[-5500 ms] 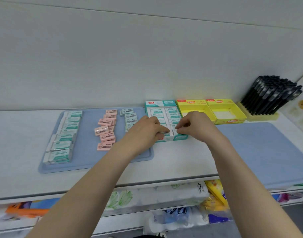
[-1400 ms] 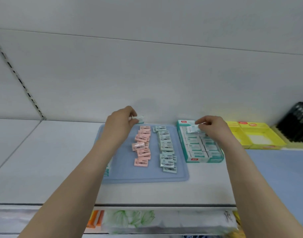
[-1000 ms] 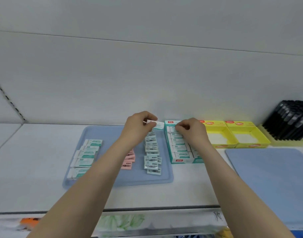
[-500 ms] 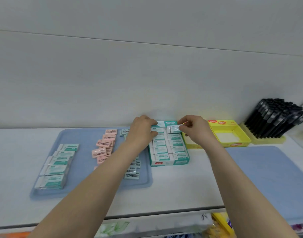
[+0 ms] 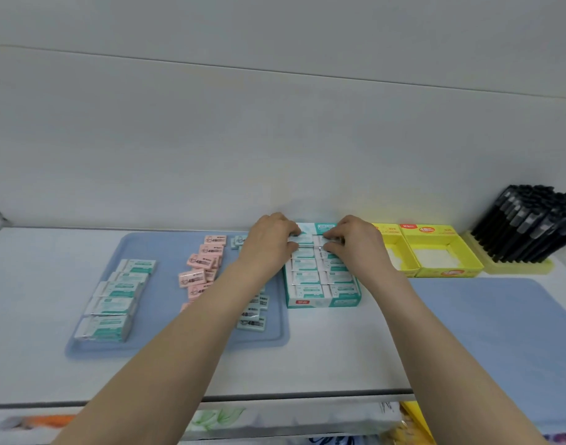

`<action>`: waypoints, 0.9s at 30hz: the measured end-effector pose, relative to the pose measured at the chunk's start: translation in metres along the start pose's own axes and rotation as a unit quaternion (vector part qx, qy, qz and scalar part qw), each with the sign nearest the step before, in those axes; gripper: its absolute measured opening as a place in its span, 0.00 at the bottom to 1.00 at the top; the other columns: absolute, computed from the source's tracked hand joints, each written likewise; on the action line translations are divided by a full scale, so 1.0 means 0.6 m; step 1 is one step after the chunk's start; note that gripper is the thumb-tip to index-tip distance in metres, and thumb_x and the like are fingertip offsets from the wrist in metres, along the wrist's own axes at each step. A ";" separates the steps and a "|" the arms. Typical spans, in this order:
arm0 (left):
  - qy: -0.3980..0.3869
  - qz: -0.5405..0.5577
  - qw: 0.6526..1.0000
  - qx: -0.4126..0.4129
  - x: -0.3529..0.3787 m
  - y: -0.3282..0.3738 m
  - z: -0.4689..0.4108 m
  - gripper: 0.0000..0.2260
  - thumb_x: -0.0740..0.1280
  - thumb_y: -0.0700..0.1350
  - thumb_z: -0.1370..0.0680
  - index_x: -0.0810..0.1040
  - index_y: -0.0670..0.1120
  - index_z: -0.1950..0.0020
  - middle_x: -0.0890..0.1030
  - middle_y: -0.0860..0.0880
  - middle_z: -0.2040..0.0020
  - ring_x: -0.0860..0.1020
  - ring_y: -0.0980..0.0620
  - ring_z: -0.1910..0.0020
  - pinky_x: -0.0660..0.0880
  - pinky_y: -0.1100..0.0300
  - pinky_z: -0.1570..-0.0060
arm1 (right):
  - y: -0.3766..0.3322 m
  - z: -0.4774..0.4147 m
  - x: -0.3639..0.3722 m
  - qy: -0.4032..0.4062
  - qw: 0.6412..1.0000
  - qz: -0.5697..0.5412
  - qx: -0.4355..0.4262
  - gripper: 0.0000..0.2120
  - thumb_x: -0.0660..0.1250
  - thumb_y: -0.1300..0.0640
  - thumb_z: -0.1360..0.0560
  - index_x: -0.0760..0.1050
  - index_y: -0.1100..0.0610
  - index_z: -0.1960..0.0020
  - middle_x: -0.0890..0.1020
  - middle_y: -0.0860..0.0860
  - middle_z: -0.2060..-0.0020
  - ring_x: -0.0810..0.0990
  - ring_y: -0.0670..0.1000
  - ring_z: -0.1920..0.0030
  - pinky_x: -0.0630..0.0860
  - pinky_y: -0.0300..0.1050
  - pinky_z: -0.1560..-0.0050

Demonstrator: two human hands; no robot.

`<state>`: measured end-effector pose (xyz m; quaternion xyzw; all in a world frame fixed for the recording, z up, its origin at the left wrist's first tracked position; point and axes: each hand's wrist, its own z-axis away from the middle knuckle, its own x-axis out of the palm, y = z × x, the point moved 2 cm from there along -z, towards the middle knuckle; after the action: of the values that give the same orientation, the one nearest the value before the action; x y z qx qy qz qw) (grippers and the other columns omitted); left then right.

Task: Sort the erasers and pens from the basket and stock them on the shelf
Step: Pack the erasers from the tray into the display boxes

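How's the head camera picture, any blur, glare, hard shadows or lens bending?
Head view: soft, even light, no hard shadows or glare; the yellow boxes tint the wall behind them yellow; the wide lens bows the shelf front edge and the wall seams; print on the erasers in the teal box is soft, and goods under the shelf are smeared.

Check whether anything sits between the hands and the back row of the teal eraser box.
Nothing visible does: the left hand and right hand already hold erasers at the back row of the box.
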<state>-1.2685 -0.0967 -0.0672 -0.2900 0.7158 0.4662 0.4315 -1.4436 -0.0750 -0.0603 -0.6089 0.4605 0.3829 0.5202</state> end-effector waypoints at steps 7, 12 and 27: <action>0.067 0.012 0.998 -0.001 -0.087 -0.070 0.094 0.12 0.68 0.45 0.23 0.81 0.48 0.40 0.79 0.47 0.41 0.75 0.45 0.43 0.67 0.57 0.44 | -0.064 0.004 -0.001 0.053 0.998 0.029 0.009 0.10 0.66 0.55 0.24 0.83 0.52 0.45 0.82 0.54 0.49 0.79 0.58 0.48 0.72 0.46 0.54; 0.139 -0.007 0.984 -0.110 -0.167 -0.185 0.197 0.09 0.68 0.45 0.23 0.82 0.50 0.43 0.79 0.49 0.43 0.75 0.46 0.43 0.66 0.59 0.46 | -0.210 0.021 0.019 0.053 0.983 -0.136 -0.110 0.09 0.68 0.57 0.24 0.83 0.53 0.45 0.84 0.52 0.51 0.82 0.53 0.52 0.75 0.45 0.48; 0.009 0.012 0.984 -0.176 -0.191 -0.295 0.281 0.09 0.70 0.49 0.24 0.80 0.52 0.45 0.78 0.50 0.49 0.76 0.50 0.49 0.66 0.59 0.56 | -0.452 -0.003 0.150 -0.178 0.963 -0.011 -0.204 0.10 0.65 0.58 0.26 0.76 0.66 0.53 0.80 0.60 0.58 0.78 0.60 0.55 0.70 0.49 0.60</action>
<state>-1.0125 -0.0111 -0.0718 -0.3567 0.6301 0.5873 0.3617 -1.1580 -0.0819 -0.0689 -0.6291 0.2666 0.5650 0.4626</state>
